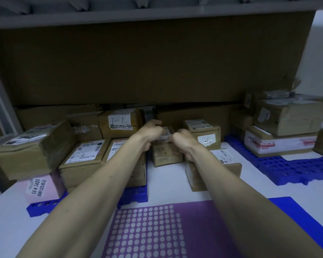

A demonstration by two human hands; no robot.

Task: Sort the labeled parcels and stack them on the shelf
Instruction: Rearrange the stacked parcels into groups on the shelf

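1. Nearest the camera: a purple mat printed with pale round dots (149, 231) is laid on the white shelf surface (168, 181), with a flat blue sheet (295, 218) lying beside it on the right.
2. Both bare forearms are extended over the mat toward the middle of the shelf.
3. Task item: a small brown cardboard parcel with a white label on top (166, 148) is held between the two hands; it appears to sit on the white surface, though whether it is slightly lifted cannot be told.
4. Left hand (149, 135): fingers are curled round the parcel's upper left edge.
5. Right hand (185, 140): fingers are curled round its upper right edge, at the label.
6. Neighbours: a brown carton with a printed label and barcode (117, 148) stands just left on a blue perforated plastic pallet (132, 194); a low brown carton with a white label (226, 161) stands just right; a taller brown box with two white labels (203, 133) stands behind.
7. Risk, judged: the gap is tight, so either neighbour could be knocked askew if the parcel is swung sideways.
8. Risk, judged: only the top edges are gripped, so the parcel could slip or its label be creased if it is lifted quickly.
9. Risk, judged: the label is partly covered by fingers, so it could be misread and the parcel sorted wrongly.
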